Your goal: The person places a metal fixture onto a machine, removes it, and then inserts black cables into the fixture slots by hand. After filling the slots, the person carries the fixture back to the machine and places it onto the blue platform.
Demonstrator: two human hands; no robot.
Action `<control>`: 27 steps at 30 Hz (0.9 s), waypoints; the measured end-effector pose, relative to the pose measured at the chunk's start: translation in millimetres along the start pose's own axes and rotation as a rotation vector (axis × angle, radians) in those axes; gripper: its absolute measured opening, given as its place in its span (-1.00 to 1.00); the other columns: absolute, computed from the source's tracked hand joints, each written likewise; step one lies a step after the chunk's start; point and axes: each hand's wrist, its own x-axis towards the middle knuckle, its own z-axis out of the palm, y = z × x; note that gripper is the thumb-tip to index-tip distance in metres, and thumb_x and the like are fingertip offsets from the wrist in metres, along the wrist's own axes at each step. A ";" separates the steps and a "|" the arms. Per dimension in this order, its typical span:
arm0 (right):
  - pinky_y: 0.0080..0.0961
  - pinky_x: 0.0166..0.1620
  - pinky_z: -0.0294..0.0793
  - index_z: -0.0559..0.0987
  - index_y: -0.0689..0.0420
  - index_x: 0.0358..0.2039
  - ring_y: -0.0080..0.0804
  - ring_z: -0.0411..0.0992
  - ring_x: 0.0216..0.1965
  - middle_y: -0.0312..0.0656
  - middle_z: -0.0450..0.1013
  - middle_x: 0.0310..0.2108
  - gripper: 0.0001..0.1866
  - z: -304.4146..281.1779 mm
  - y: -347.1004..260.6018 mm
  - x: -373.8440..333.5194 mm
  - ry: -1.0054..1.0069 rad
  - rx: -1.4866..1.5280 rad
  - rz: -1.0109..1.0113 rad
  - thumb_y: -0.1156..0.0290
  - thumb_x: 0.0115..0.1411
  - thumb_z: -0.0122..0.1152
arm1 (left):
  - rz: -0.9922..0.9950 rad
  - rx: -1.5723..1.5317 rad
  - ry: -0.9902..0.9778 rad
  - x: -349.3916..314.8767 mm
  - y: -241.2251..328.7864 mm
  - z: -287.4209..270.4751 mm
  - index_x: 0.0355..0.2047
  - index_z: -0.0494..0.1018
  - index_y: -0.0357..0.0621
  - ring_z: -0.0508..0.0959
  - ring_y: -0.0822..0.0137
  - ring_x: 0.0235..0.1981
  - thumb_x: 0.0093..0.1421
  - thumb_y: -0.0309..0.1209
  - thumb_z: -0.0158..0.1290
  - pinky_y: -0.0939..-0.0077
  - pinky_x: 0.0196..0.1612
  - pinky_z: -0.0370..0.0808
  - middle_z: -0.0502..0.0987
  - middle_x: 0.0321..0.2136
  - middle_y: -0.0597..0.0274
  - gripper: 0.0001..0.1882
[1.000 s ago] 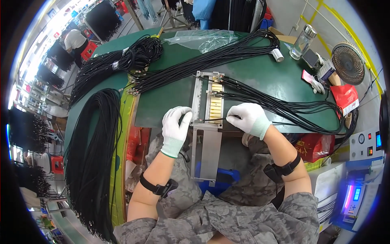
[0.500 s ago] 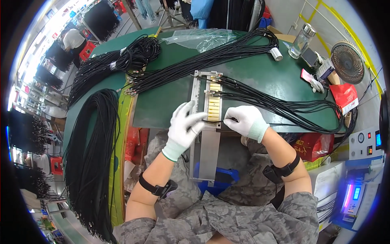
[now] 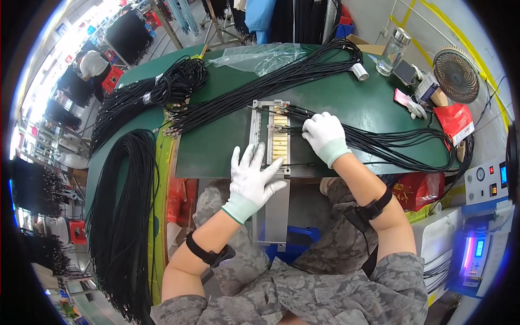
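My left hand (image 3: 251, 181), in a white knit glove, is spread beside the lower left of a metal fixture (image 3: 286, 146) with a row of yellowish slots. It holds nothing. My right hand (image 3: 325, 135), gloved too, bends its closed fingers over the black cables (image 3: 374, 142) just right of the fixture; the fingertips are partly hidden. These cables run from the fixture's upper slots to the right in a long loop. One single cable (image 3: 301, 164) lies across the fixture's lower end, apart from both hands.
More black cable bundles (image 3: 246, 89) lie across the green table (image 3: 216, 154) and hang over its left side (image 3: 122, 211). At the back right stand a glass bottle (image 3: 391, 54), a fan (image 3: 456, 75) and a red packet (image 3: 454, 120). A control box (image 3: 483, 181) is at far right.
My right hand has left the single cable at the fixture's lower end and moved up to the cable bundle. My left hand has drawn back slightly with its fingers spread wider.
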 end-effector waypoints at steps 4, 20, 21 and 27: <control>-0.29 -0.19 0.36 0.53 -0.02 -0.42 -0.22 0.39 -0.25 -0.28 0.43 -0.40 -0.84 -6.4 -0.4 -5.6 0.090 0.105 -0.101 0.31 0.04 0.35 | -0.052 -0.118 0.083 1.2 -6.7 8.7 0.07 0.57 0.22 0.30 -0.21 0.25 0.19 0.06 0.11 -0.15 0.37 -0.02 0.38 0.19 -0.22 -0.51; -0.20 -0.26 0.48 0.62 0.02 -0.45 -0.10 0.51 -0.38 -0.17 0.53 -0.51 -0.84 -30.6 -58.7 -7.4 -0.074 0.611 -0.159 0.24 0.03 0.37 | -0.188 -0.534 0.316 11.0 -14.9 -2.1 -0.48 0.53 -0.20 0.46 0.01 0.09 0.17 -0.40 0.19 0.20 0.16 0.35 0.58 -0.06 -0.02 -0.85; -0.27 -0.24 0.40 0.60 0.01 -0.42 -0.16 0.46 -0.34 -0.25 0.49 -0.50 -0.82 -29.8 -56.0 -8.6 -0.172 0.574 -0.130 0.22 0.06 0.39 | -0.210 -0.548 0.311 10.8 -15.3 -1.8 -0.49 0.53 -0.20 0.46 0.01 0.09 0.17 -0.40 0.18 0.20 0.15 0.35 0.58 -0.06 -0.02 -0.85; -0.31 -0.21 0.35 0.57 0.00 -0.34 -0.25 0.44 -0.33 -0.30 0.48 -0.46 -0.76 -23.3 -74.1 -10.3 0.038 0.294 -0.342 0.33 -0.06 0.38 | -0.297 -0.709 0.282 9.2 -13.6 3.7 -0.50 0.51 -0.24 0.49 0.08 0.04 0.20 -0.41 0.15 0.27 0.10 0.39 0.60 -0.11 -0.01 -0.82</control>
